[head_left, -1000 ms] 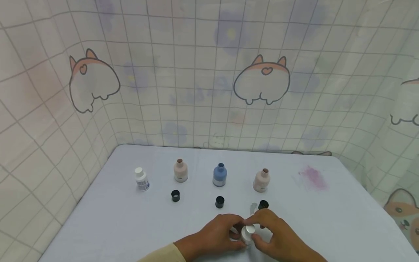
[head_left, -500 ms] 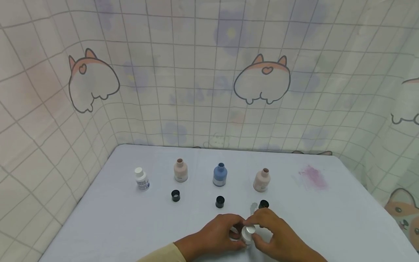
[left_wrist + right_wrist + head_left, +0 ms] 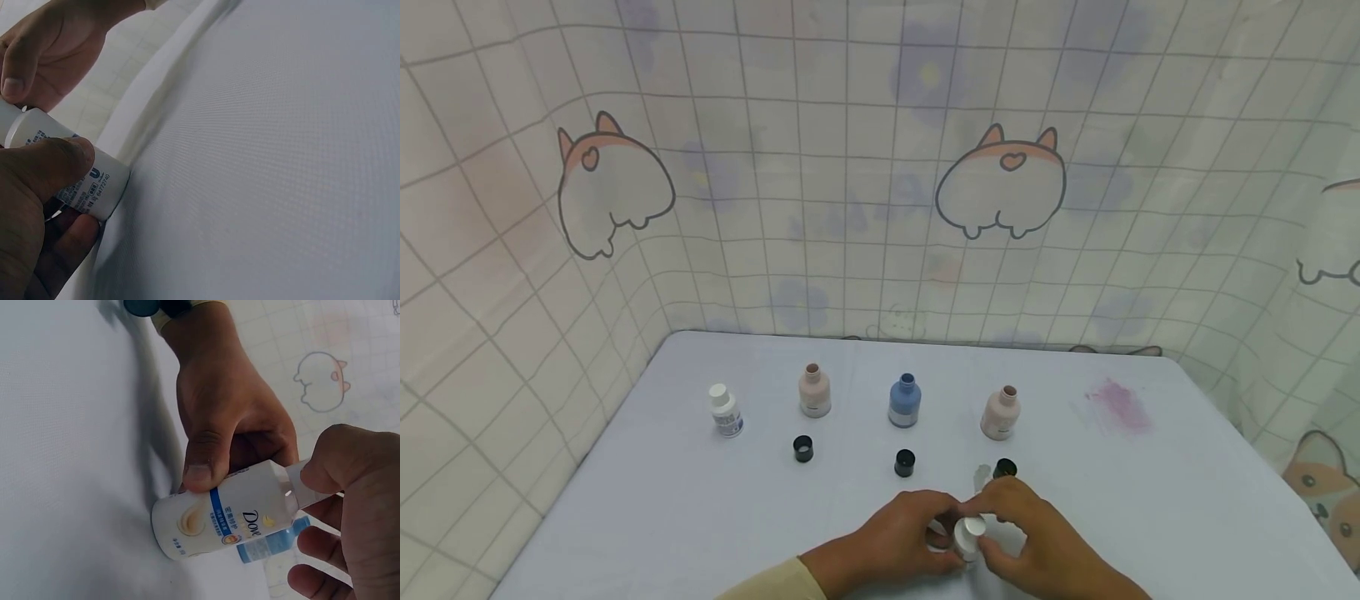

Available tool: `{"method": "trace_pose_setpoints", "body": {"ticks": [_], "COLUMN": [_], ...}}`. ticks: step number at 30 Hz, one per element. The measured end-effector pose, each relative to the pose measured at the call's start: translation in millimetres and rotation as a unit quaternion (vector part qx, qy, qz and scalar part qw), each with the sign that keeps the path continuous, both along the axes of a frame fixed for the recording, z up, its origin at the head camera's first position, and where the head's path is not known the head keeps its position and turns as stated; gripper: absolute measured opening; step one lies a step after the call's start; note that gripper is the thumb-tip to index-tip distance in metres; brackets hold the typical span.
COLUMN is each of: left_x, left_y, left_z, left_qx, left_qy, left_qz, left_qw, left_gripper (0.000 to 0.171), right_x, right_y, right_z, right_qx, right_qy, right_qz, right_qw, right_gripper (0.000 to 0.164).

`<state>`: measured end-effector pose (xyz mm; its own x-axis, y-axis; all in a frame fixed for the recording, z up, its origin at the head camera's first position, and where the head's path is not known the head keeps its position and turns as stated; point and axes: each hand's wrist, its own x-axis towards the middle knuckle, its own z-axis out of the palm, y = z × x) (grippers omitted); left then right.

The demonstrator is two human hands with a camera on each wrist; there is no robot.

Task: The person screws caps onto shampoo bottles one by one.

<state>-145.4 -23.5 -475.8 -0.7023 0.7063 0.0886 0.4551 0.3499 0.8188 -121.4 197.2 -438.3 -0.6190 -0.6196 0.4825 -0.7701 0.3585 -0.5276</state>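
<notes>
A small white Dove bottle [image 3: 219,512] with a blue label band stands on the table at the near edge, base down. My left hand [image 3: 910,533] grips its body between thumb and fingers; the thumb presses on the printed back in the left wrist view. Over the top, my right hand [image 3: 1045,542] pinches the white cap [image 3: 306,487] between thumb and forefinger, its other fingers apart from the bottle. The cap sits on the neck. Just beyond the right hand lies a black cap [image 3: 1004,468], partly covered by the fingers.
Across the back stand a capped white bottle [image 3: 726,412], two uncapped beige bottles, left [image 3: 814,395] and right [image 3: 1000,414], and an uncapped blue bottle [image 3: 904,403]. Black caps, left [image 3: 802,448] and middle [image 3: 905,463], lie before them. A pink stain [image 3: 1120,406] marks the cloth.
</notes>
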Motion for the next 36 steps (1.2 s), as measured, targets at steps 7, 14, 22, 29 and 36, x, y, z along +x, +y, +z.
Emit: {"method": "trace_pose_setpoints", "body": {"ticks": [7, 14, 22, 29, 36], "left_x": [0.3, 0.6, 4.1, 6.1, 5.7], "left_y": [-0.1, 0.7, 3.3, 3.9, 2.5], "left_z": [1.5, 1.9, 4.1, 6.8, 9.1], "left_qx": [-0.001, 0.0, -0.014, -0.016, -0.008], "left_qy": [0.0, -0.027, -0.037, -0.044, -0.04], "left_qz": [0.003, 0.013, 0.031, 0.038, 0.033], "left_qw": [1.0, 0.9995, 0.9988, 0.9982, 0.9986], "left_gripper": [0.04, 0.041, 0.04, 0.04, 0.041], "right_x": [1.5, 2.2, 4.1, 2.2, 0.9], "right_y": [-1.0, -0.5, 1.9, 1.7, 0.1], "right_z": [0.3, 1.2, -0.6, -3.9, -7.2], "right_qx": [0.012, 0.019, 0.03, 0.014, -0.007], "right_qy": [-0.017, -0.015, -0.009, -0.013, 0.021], "right_qz": [-0.029, -0.04, -0.05, -0.044, -0.033], "right_qw": [0.999, 0.999, 0.998, 0.999, 0.999], "right_gripper": [0.05, 0.047, 0.048, 0.039, 0.046]}}
